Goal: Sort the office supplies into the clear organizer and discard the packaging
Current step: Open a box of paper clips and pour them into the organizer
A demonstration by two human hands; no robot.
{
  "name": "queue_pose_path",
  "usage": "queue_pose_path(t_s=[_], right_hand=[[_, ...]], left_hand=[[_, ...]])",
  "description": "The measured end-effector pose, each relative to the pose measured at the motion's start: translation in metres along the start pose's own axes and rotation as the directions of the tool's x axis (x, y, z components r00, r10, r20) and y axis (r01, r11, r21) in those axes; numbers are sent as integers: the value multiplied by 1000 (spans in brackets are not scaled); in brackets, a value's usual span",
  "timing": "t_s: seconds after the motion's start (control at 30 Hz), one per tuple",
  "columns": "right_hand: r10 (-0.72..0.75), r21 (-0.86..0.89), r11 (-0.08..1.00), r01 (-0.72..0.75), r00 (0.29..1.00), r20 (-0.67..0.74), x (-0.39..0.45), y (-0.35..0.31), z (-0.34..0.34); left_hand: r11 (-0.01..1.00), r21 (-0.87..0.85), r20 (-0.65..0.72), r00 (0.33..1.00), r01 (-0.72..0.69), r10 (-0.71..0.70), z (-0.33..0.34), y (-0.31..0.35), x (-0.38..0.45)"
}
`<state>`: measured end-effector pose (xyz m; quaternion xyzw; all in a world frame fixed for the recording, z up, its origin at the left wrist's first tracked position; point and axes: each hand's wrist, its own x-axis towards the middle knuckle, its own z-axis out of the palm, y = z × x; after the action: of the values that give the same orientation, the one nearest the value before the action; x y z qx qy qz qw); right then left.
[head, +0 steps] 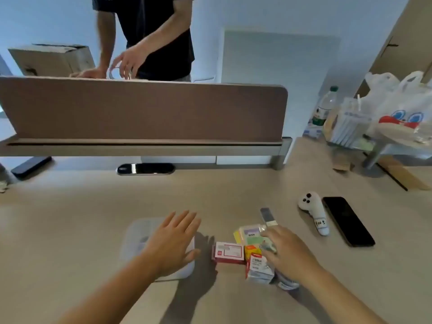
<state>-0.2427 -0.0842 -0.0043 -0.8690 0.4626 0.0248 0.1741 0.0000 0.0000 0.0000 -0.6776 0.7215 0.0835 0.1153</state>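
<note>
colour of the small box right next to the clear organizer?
Red box with a white label on top; head view shows it, the only view.

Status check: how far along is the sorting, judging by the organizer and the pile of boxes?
Barely begun. Done: nothing visibly sorted; the clear plastic organizer shows no supplies where visible. In hand: the left hand hovers open over it, the right hand reaches into the pile. Left: the red-and-white box, the pastel sticky-note pack, the small red-topped white box, all still packaged.
</note>
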Motion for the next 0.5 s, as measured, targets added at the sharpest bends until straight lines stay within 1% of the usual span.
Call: queue_pose_path(t_s=[0.03,0.07,0.1,0.13,0.17,0.23,0.27,0.3,0.37,0.4,0.43,0.5], right_hand=[[1,-12,1000,-1,999,46,-1,3,6],[1,-7,1000,0,998,64,0,8,14],[1,-21,1000,1,996,92,0,12,23],[-5,-37,999,9,995,102,-1,13,28],[-5,-55,998,11,994,108,-1,16,35],[-5,-75,997,14,994,112,-1,21,44],[-19,-81,996,26,996,92,0,22,45],[-23,-72,997,30,996,86,0,23,45],[-45,-37,998,48,997,69,0,24,45],[-60,7,998,59,997,55,0,23,44],[-72,62,996,70,997,36,-1,21,42],[-98,198,975,97,995,-3,-4,15,36]], left_hand=[[1000,-16,11,1000,-14,14,5,5,3],[1000,-20,12,1000,-16,16,10,10,4],[1000,-4,27,1000,4,-4,15,13,5],[999,37,-6,1000,-17,17,18,14,6],[996,79,-17,999,-31,32,22,16,9],[993,109,16,999,-36,34,30,18,11],[992,127,36,999,-28,23,28,19,10],[991,132,26,999,-33,30,27,19,9],[999,42,55,998,-28,26,21,23,9],[999,24,-1,999,-39,39,24,25,11],[999,3,11,999,-47,47,24,27,11],[994,-104,35,999,-36,40,20,36,12]])
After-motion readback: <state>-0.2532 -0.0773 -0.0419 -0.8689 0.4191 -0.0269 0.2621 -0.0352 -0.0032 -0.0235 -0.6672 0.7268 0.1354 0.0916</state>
